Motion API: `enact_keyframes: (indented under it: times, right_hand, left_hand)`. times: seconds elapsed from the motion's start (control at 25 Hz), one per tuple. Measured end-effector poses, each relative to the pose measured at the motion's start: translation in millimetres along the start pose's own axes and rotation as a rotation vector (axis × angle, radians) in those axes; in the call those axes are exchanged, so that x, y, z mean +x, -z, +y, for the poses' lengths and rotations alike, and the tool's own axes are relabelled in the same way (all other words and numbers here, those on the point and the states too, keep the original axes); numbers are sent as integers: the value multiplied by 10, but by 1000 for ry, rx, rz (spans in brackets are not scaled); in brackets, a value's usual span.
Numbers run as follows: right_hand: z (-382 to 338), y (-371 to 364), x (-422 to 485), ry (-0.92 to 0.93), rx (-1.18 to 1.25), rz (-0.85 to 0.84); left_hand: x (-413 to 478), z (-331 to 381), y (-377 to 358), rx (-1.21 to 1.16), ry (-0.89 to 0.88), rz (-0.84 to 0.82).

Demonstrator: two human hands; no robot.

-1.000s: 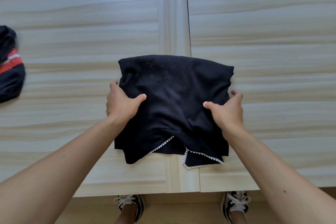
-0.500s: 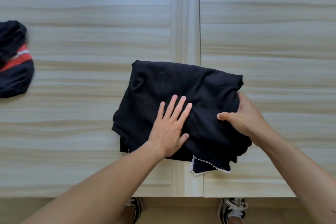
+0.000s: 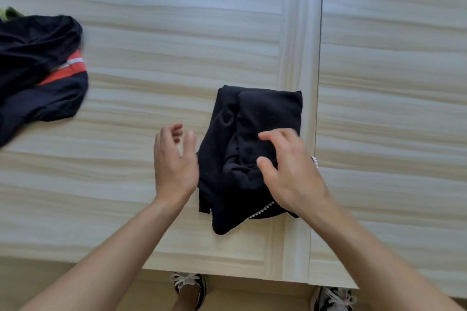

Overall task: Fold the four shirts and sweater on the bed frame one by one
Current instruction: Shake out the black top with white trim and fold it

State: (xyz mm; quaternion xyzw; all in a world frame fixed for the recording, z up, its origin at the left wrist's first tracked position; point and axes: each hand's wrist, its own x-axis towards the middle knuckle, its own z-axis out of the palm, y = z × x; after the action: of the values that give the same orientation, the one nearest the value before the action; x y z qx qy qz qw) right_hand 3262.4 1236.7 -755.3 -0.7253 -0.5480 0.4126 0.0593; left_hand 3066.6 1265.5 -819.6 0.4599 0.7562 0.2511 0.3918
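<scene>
A black garment with white bead trim [image 3: 255, 134] lies folded into a narrow upright bundle on the pale wooden bed frame [image 3: 151, 58], beside the centre seam. My right hand [image 3: 288, 171] hovers over its lower right part with fingers spread, holding nothing. Just left of the bundle, my left hand [image 3: 174, 161] is open and off the cloth. At the far left lies a crumpled dark garment with a red and white stripe [image 3: 38, 70].
A bit of yellow-green cloth [image 3: 8, 12] peeks out behind the dark pile at the left edge. The bed frame's front edge [image 3: 202, 267] runs just above my two sneakers [image 3: 189, 285] on the floor.
The right half of the black garment has been folded over to the left, making it narrower. My left hand lifted off the cloth and moved left; my right hand let go.
</scene>
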Motion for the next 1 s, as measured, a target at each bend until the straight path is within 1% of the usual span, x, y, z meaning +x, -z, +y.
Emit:
enact_keyframes:
  times: [0.04, 0.08, 0.12, 0.16, 0.2, 0.24, 0.28, 0.32, 0.36, 0.4, 0.44, 0.52, 0.56, 0.6, 0.64, 0.72, 0.76, 0.8, 0.84, 0.88, 0.92, 0.96, 1.0]
  right_hand:
    - [124, -97, 6, -45, -117, 54]
    - [233, -175, -8, -105, -190, 70]
    - [330, -236, -47, -161, -227, 57]
    - [423, -269, -85, -194, -251, 43]
    - [497, -262, -121, -208, -280, 34]
    - [550, -227, -142, -217, -311, 20]
    - [581, -178, -153, -225, -339, 2]
    - [598, -125, -163, -220, -351, -28]
    - [574, -77, -172, -201, -373, -56]
    - [537, -32, -200, -159, -381, -75]
    - [481, -3, -239, -122, -365, -83]
    - [317, 4, -372, -26, -251, -102]
    - [213, -25, -445, 40, -162, -119]
    - [112, -78, -511, 91, -84, -156]
    - [33, -159, -567, 126, -38, -232]
    - [-12, -373, -612, 143, -80, -391]
    - [0, -457, -586, 143, -114, -374]
    - [27, -531, -525, 148, -98, -260]
    - [61, -595, -441, 170, -56, -73]
    - [92, -654, -346, 195, -34, 122]
    - [127, -717, -248, 191, -45, 246]
    - [185, -807, -155, 169, -78, 290]
    - [256, -923, -65, 150, -133, 278]
  left_hand:
    - [43, 77, -51, 84, -178, 24]
    - [103, 180, -151, 126, -369, 3]
    - [163, 325, -283, 149, -526, -64]
    - [238, 483, -442, 196, -643, -156]
    - [302, 656, -608, 295, -705, -258]
    - [366, 811, -768, 458, -711, -351]
    - [440, 930, -913, 674, -698, -419]
    - [504, 1019, -1018, 882, -702, -442]
    - [570, 1058, -1077, 1008, -748, -429]
    - [630, 1083, -1091, 1028, -788, -429]
    - [700, 1108, -1076, 973, -806, -448]
    - [821, 1204, -1002, 774, -797, -507]
    - [888, 1248, -972, 713, -804, -523]
    - [960, 1282, -952, 702, -825, -530]
    - [1035, 1298, -927, 724, -845, -544]
    - [1157, 1236, -883, 863, -869, -546]
    - [1188, 1178, -871, 965, -891, -507]
    - [1192, 1100, -863, 1055, -940, -426]
    - [1173, 1018, -850, 1084, -1030, -332]
    - [1131, 939, -828, 1047, -1139, -296]
    - [1088, 847, -803, 1009, -1236, -332]
    - [1071, 723, -779, 1020, -1287, -409]
    - [1108, 579, -744, 1063, -1275, -469]
